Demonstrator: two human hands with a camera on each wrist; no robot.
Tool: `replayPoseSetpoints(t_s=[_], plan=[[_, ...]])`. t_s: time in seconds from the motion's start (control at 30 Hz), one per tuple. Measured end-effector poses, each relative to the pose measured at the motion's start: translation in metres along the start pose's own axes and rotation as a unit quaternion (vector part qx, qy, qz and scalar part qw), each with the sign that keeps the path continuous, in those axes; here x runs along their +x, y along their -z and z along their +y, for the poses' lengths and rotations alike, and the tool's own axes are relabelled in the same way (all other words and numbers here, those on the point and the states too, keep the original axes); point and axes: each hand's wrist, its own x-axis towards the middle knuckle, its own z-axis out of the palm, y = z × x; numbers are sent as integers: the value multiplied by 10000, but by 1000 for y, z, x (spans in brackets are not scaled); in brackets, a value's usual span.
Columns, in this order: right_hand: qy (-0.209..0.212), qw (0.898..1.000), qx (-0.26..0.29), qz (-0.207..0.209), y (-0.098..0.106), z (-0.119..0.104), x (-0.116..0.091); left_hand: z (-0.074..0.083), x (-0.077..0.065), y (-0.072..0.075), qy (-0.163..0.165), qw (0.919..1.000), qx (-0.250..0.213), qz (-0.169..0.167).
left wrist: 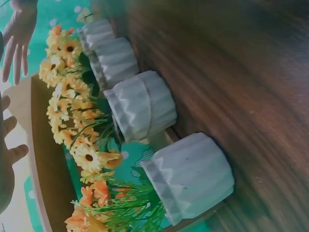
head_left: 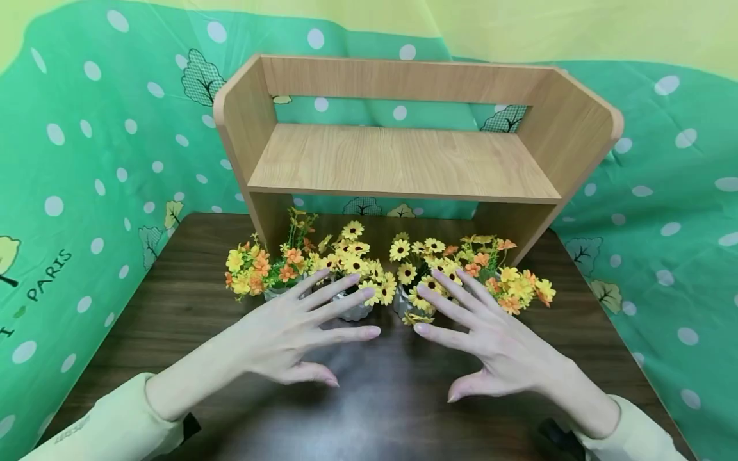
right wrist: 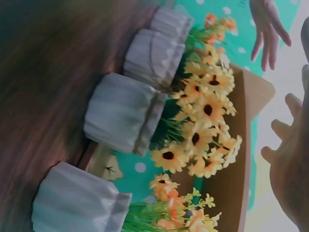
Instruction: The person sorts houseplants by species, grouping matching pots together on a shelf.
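Note:
Both hands hover with spread fingers in front of a row of potted artificial flowers, holding nothing. My left hand (head_left: 294, 326) is nearest the left pot of yellow daisies (head_left: 354, 262) and a pot of orange and yellow flowers (head_left: 254, 269). My right hand (head_left: 496, 339) is by the right pot of yellow daisies (head_left: 407, 274) and another pot of orange and yellow flowers (head_left: 519, 291), partly covering them. Ribbed whitish pots show in the left wrist view, among them an end pot (left wrist: 190, 179) and a daisy pot (left wrist: 145, 106) with a cord around it.
Behind the flowers stands a two-level wooden shelf (head_left: 403, 160) on the dark wood table (head_left: 155, 307). A green curtain with white dots (head_left: 86, 160) hangs around the table on the back and both sides.

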Motion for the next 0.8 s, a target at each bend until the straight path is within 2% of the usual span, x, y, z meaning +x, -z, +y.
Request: replayPoseSetpoints(t_s=[0.33, 0.5, 0.67, 0.8], plan=[[-235, 9966, 34, 790, 12, 9, 15, -13, 17, 12, 337, 9981, 169, 493], [-317, 9910, 141, 1296, 21, 12, 23, -20, 23, 20, 492, 9956, 201, 775], [-355, 9807, 258, 1906, 38, 16, 29, -28, 26, 25, 590, 9888, 298, 1337], [-359, 9751, 261, 2172, 47, 20, 29, -36, 24, 32, 789, 9815, 529, 1661]])
